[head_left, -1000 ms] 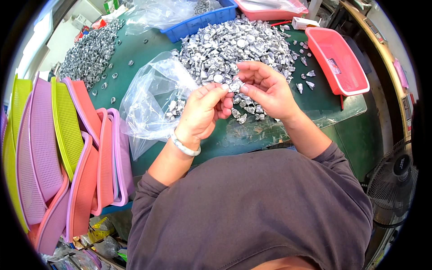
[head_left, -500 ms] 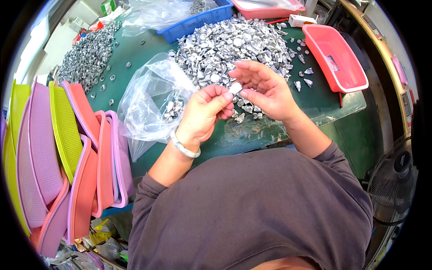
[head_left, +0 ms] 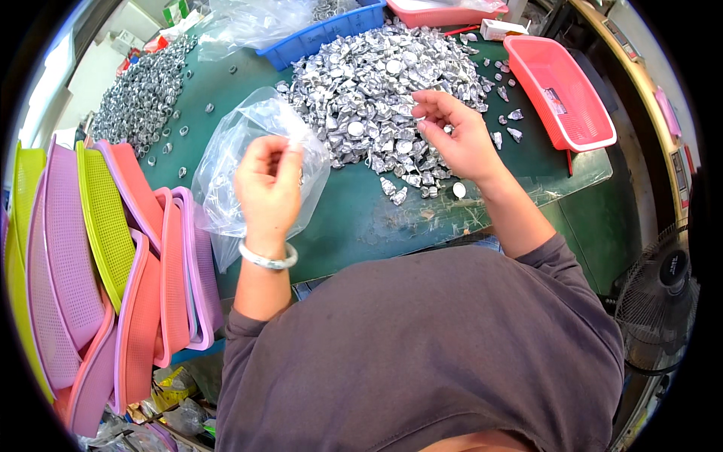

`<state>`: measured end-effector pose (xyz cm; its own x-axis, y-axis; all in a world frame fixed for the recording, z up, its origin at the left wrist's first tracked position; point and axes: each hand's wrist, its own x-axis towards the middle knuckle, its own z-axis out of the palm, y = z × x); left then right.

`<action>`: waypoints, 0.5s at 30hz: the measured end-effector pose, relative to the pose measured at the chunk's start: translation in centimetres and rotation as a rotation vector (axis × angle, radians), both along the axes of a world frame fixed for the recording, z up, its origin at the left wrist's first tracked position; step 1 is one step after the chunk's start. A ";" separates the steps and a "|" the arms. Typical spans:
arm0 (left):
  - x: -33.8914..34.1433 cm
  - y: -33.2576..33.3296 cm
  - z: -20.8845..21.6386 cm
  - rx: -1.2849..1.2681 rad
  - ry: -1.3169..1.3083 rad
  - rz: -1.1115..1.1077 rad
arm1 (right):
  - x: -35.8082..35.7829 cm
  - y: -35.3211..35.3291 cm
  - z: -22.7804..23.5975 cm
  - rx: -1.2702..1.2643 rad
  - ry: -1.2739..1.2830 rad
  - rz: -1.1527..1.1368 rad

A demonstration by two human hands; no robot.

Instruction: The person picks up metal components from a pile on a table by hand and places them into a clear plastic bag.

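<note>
Over the clear plastic bag (head_left: 226, 162), my left hand (head_left: 265, 192) has its fingers curled in. A bright, blurred spot shows at its thumb tip, and what the fingers hold cannot be made out. My right hand (head_left: 465, 143) hangs over the front right of a large heap of crumpled silver foil-like pieces (head_left: 361, 87), its thumb and fingers apart and loosely bent. A pale spot by that thumb is too small to name. Close to the table's front edge lies a round white disc (head_left: 459, 190), near a few loose silver pieces (head_left: 398, 196).
Small grey rings (head_left: 143, 98) are heaped at the far left of the green table (head_left: 339, 218). A blue basket (head_left: 324, 36) stands behind the heap, a pink basket (head_left: 557, 94) at the right. Stacked coloured baskets (head_left: 105, 264) crowd my left; a fan (head_left: 655, 301) stands right.
My hands have parted: the left moved left over the bag, the right slightly right and up over the heap. The white disc now shows near the table's front edge.
</note>
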<state>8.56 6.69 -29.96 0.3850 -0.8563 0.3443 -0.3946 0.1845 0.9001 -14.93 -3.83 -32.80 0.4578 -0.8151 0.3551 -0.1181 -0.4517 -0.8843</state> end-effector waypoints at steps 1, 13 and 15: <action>1.3 0.0 -0.2 0.031 -0.171 0.113 | -0.1 -0.1 -0.1 -0.003 0.095 -0.032; -1.8 0.4 -0.7 0.016 -0.284 -0.043 | 3.6 -0.8 -2.2 -0.751 0.531 -0.212; -2.5 0.4 -0.7 0.023 -0.237 -0.111 | 3.8 -0.7 -2.1 -0.776 0.545 -0.227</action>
<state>6.10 7.06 -30.62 0.1996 -0.8972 0.3939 -0.5736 0.2190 0.7893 -11.11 -4.55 -34.90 0.5794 -0.5333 0.6164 -0.5791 -0.8015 -0.1491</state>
